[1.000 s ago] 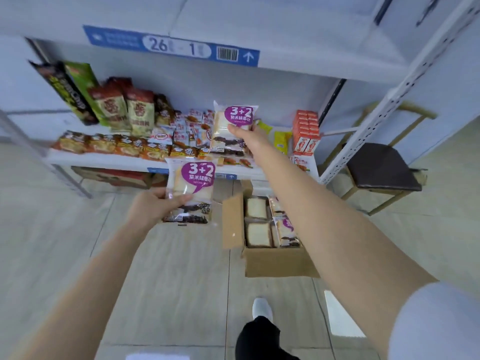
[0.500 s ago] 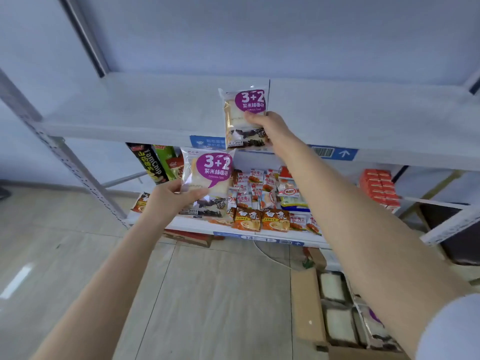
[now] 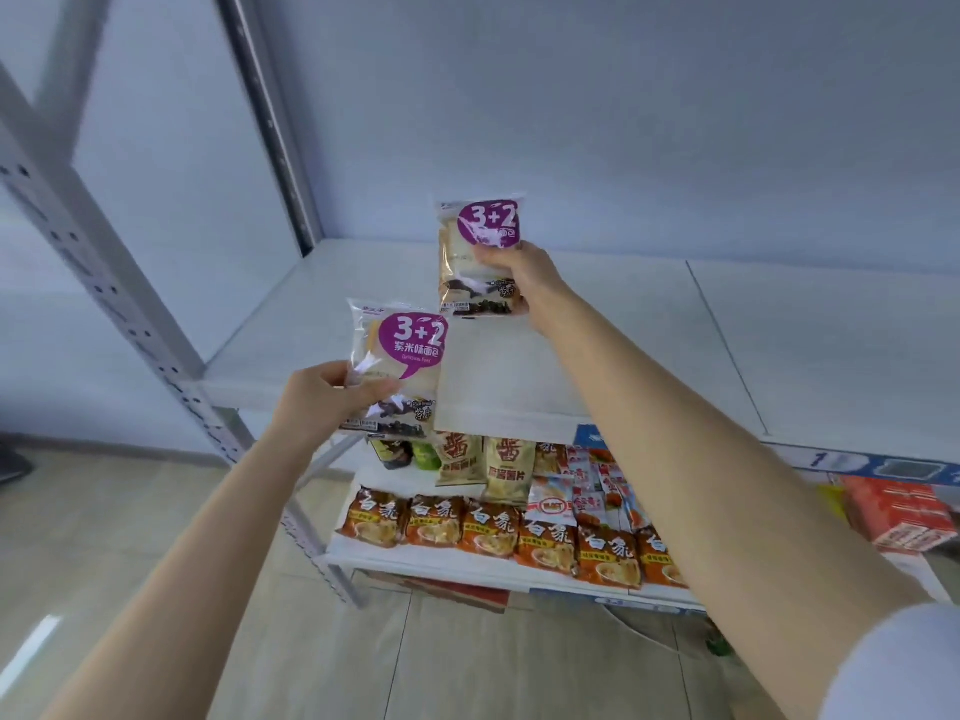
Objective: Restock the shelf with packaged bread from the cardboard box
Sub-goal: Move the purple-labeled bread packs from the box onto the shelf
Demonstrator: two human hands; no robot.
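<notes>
Head cam, labels first. We read "3+2" in white on a purple speech bubble on both bread packs. On the left pack (image 3: 400, 366) the line under it reads "紫米味面包"; the smaller line below is too fine to read. On the right pack (image 3: 475, 257) that line is partly covered by fingers. Clear film, pale sliced bread inside, dark print band along the bottom.

Hands: left hand (image 3: 324, 402) pinches the left pack at its left edge, thumb across the front. Pack is upright, in front of the front edge of the upper shelf (image 3: 779, 330). Right hand (image 3: 511, 275) grips the right pack from the right side, fingers curled over the front. Pack is upright over the upper shelf, left of centre. We cannot tell whether its bottom edge touches the board.

Surface/room: upper shelf is a white board w/ a seam running front to back. Pale wall (image 3: 571, 122) behind, grey perforated upright (image 3: 104, 283) at left, beige floor tiles (image 3: 467, 667) below. Blue label strip (image 3: 831, 459) on the front edge, a "1" legible.

Surroundings: lower shelf (image 3: 467, 563) carries a front row of orange noodle packs (image 3: 491, 530) marked "白象". Tan bags (image 3: 509, 467) stand behind, red-white sachets (image 3: 587, 491) to the right, red boxes (image 3: 898, 517) far right. Right forearm crosses part of the noodle row and label strip. White sleeve (image 3: 893, 667) at bottom right.
</notes>
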